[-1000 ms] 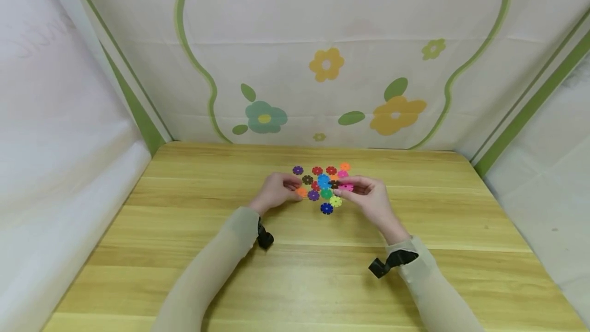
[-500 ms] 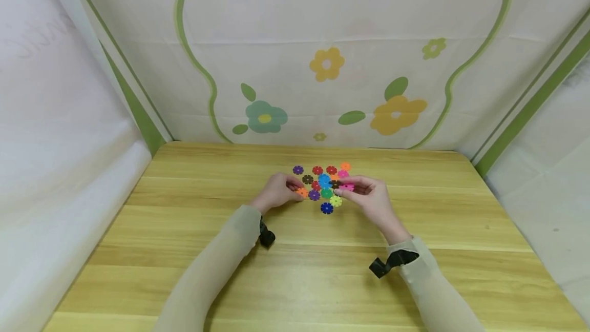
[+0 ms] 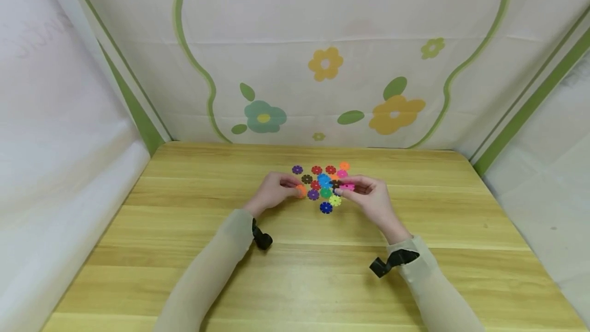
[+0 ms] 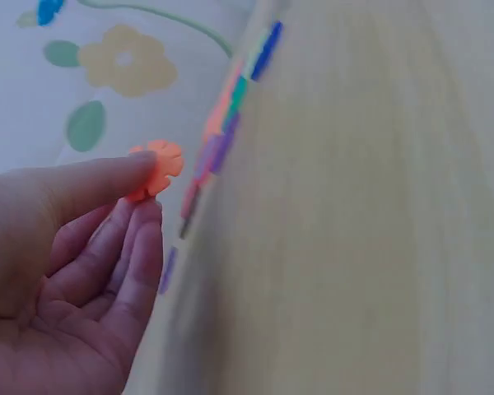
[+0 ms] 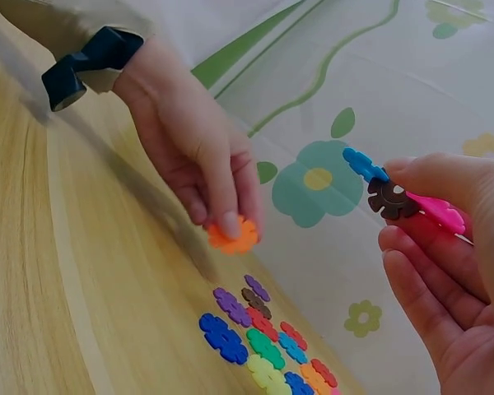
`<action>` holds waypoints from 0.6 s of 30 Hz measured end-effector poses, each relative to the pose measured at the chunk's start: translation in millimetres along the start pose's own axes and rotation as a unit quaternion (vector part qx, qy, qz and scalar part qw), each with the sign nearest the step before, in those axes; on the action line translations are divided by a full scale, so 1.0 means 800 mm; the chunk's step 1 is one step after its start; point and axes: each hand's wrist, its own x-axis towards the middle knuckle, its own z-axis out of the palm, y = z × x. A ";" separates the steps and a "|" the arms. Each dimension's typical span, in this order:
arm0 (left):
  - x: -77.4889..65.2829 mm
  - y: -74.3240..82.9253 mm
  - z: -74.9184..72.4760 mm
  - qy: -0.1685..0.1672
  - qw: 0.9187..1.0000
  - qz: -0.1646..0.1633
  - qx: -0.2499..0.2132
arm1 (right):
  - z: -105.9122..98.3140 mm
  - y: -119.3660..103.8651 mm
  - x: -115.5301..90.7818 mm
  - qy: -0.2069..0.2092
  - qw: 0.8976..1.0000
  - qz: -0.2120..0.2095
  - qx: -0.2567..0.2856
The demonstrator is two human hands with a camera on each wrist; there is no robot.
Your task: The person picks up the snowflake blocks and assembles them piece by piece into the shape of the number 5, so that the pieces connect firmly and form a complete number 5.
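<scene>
My left hand (image 3: 274, 188) pinches an orange snowflake disc (image 4: 166, 169), a flat notched plastic piece, between thumb and fingertips. In the left wrist view that disc stands above the table. Across from it my right hand (image 3: 372, 196) grips several discs joined together: a brown disc (image 5: 387, 202) in the middle, a blue disc (image 5: 362, 163) at one end and a pink disc (image 5: 443, 216) at the other. The pink one lies partly behind the thumb. Between the hands, more loose discs lie on the table, among them a purple disc (image 3: 313, 194) and a green disc (image 3: 325, 193).
A dark blue disc (image 3: 325, 207) lies nearest my body, with a yellow disc (image 3: 335, 201) beside it. Farther back are red discs and another purple disc (image 3: 297, 170). The wooden table (image 3: 295, 281) meets a flower-printed cloth wall (image 3: 276, 65) behind.
My left hand, earlier at the orange disc by the table, now has it pinched and slightly raised, shifted a little left. My right hand has hardly moved, still holding the joined discs.
</scene>
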 end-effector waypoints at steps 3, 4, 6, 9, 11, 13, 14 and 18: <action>-0.007 0.010 -0.003 0.018 1.000 0.005 -0.023 | 0.001 0.000 0.000 -0.001 1.000 0.001 -0.003; -0.009 0.013 -0.004 0.023 0.999 0.009 -0.034 | 0.001 0.000 0.001 -0.001 1.000 0.001 -0.002; -0.014 0.018 -0.005 0.028 0.998 0.019 -0.054 | 0.001 0.001 0.001 -0.001 1.000 0.002 -0.003; -0.021 0.024 -0.005 0.028 0.996 0.030 -0.081 | 0.000 0.001 0.000 -0.003 1.000 0.005 -0.004; -0.026 0.028 -0.004 0.028 0.995 0.033 -0.093 | 0.001 0.000 -0.001 -0.005 1.000 0.007 -0.004; -0.030 0.032 -0.002 0.031 0.994 0.033 -0.098 | 0.002 0.001 -0.001 -0.007 1.000 0.006 -0.005; -0.031 0.034 -0.002 0.032 0.994 0.034 -0.100 | 0.003 0.001 -0.001 -0.009 1.000 0.004 -0.006; -0.035 0.041 0.000 0.039 0.994 0.042 -0.098 | 0.005 0.002 -0.002 -0.011 1.000 -0.003 -0.009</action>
